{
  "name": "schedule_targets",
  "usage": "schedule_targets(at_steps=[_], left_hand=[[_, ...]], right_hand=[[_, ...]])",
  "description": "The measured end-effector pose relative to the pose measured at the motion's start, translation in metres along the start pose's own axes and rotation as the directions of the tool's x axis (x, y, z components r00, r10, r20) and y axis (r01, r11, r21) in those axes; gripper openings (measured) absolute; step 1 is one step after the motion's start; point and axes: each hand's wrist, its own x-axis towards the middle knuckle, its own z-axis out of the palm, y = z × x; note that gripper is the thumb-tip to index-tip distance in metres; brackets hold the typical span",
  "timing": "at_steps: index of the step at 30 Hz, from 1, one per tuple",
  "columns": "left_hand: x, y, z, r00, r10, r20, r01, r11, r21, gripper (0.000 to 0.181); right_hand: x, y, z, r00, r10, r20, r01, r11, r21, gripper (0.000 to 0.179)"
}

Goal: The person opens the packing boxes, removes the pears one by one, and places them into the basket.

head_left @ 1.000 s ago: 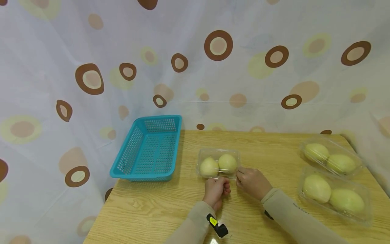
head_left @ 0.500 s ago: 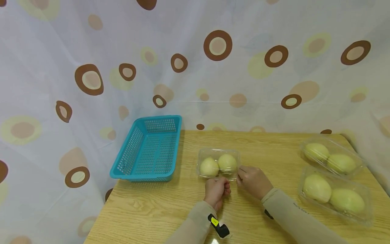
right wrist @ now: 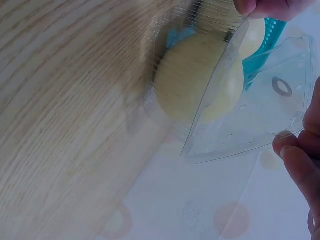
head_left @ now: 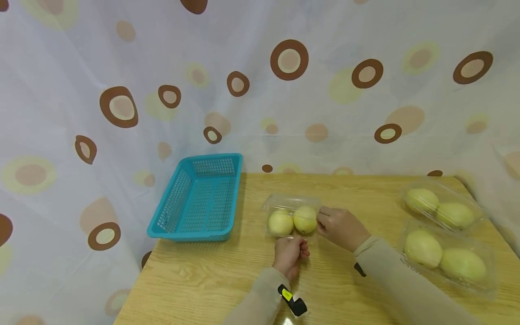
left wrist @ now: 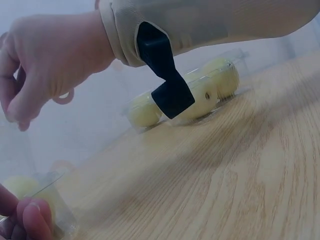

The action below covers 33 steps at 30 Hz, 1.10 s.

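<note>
I'm pinching the part-raised lid point(right wrist: 260, 116) with the right hand point(head_left: 342, 229), the rim of the box point(head_left: 266, 228) with the left hand point(head_left: 289, 254); 2 boxes point(head_left: 451, 242) are apparently waiting unopened.

Backdrop: white hanging curtain printed with brown, tan and pale-yellow rounded rings point(head_left: 243, 36), lightly creased | Furniture: light-brown wood-grain desk point(head_left: 195, 280), far edge against curtain | Light: small bright glare point(head_left: 287, 321) on desktop
</note>
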Motion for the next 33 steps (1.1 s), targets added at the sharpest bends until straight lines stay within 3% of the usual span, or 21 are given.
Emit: schedule_targets(at_steps=[10, 19, 33], left_hand=[[-0.002, -0.004, 0.001, 1.0, -0.021, -0.009, 0.021, 1.0, 0.001, 0.015], [-0.002, -0.006, 0.003, 1.0, -0.027, 0.009, 0.028, 1.0, -0.004, 0.015], [0.001, -0.003, 0.001, 1.0, -0.021, 0.001, 0.021, 1.0, 0.019, 0.015]], right_hand=[[-0.006, 0.0, 0.0, 0.996, 0.015, -0.083, -0.015, 1.0, 0.003, 0.012], [-0.009, 0.011, 0.002, 0.982, 0.173, -0.072, -0.166, 0.982, 0.09, 0.006], [-0.016, 0.025, 0.012, 0.918, 0.396, 0.032, -0.393, 0.891, 0.228, 0.024]])
